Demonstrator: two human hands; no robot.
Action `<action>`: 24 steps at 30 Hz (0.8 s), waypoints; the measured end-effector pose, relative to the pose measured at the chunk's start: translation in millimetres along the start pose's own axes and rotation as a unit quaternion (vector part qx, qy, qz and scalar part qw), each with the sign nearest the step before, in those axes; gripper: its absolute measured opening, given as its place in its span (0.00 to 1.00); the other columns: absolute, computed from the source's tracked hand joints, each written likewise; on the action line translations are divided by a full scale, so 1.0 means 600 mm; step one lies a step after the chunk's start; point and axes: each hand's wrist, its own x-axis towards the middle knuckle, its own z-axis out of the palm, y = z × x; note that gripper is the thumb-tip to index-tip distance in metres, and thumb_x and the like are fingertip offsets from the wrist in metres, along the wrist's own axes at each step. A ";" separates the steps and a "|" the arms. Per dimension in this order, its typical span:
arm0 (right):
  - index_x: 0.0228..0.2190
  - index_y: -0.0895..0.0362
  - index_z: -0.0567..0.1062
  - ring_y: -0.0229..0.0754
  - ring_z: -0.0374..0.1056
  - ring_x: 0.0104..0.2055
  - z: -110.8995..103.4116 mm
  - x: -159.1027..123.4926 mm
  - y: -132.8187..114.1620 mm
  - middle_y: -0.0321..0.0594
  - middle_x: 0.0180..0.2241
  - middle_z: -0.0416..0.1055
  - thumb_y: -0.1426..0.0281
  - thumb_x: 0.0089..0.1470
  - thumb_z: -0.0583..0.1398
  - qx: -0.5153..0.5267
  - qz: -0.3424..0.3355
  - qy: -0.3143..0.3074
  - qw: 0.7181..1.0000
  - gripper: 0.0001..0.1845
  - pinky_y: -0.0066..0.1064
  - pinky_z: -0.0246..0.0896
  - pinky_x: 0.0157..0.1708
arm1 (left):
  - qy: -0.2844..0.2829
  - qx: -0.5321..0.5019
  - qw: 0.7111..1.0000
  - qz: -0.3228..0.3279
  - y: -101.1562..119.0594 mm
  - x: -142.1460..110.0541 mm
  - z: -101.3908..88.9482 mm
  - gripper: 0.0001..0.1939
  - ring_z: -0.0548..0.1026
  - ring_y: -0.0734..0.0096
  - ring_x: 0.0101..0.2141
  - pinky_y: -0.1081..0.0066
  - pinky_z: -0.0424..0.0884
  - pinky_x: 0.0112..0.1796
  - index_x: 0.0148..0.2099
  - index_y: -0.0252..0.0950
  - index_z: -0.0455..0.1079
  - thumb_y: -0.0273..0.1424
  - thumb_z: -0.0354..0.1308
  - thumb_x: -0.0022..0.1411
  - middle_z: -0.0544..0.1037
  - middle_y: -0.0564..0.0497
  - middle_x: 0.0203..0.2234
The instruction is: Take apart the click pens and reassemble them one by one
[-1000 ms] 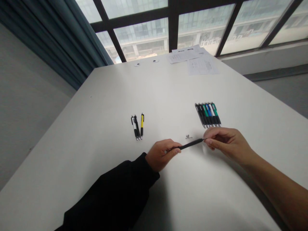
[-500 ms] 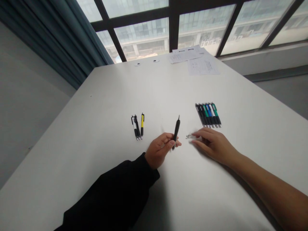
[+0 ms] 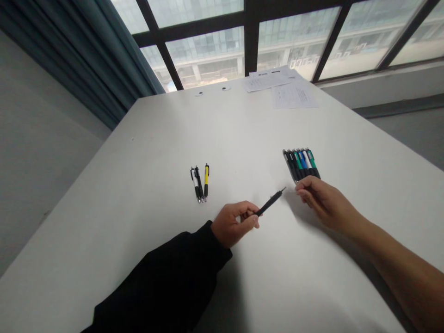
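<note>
From my head camera, my left hand point(image 3: 231, 225), in a black sleeve point(image 3: 163, 273), has its grip pinched around the lower end of a black retractable pen point(image 3: 269, 203). The pen seems held above the tabletop point(image 3: 104, 208), its metal tip angled toward my right hand point(image 3: 324, 201) and not touching it. The fingers point(image 3: 305, 192) of that hand are drawn together just beside the lower ends of a row of black, green, blue and white pens point(image 3: 301, 165); I cannot tell whether they pinch anything small. Farther left lie three pens point(image 3: 199, 184), one of them yellow, and sheets of paper point(image 3: 294, 96) lie at the far edge. My short hold could let the black pen slip, and a careless move of my right hand could knock the row out of line.
</note>
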 end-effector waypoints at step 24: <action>0.41 0.51 0.66 0.45 0.71 0.35 -0.022 -0.002 -0.008 0.43 0.37 0.72 0.73 0.67 0.52 -0.044 -0.101 0.019 0.994 0.06 0.35 0.67 0.33 | -0.009 0.060 0.998 0.000 0.003 0.002 -0.002 0.11 0.67 0.76 0.21 0.74 0.62 0.26 0.35 0.29 0.75 0.31 0.55 0.58 0.76 0.50 0.20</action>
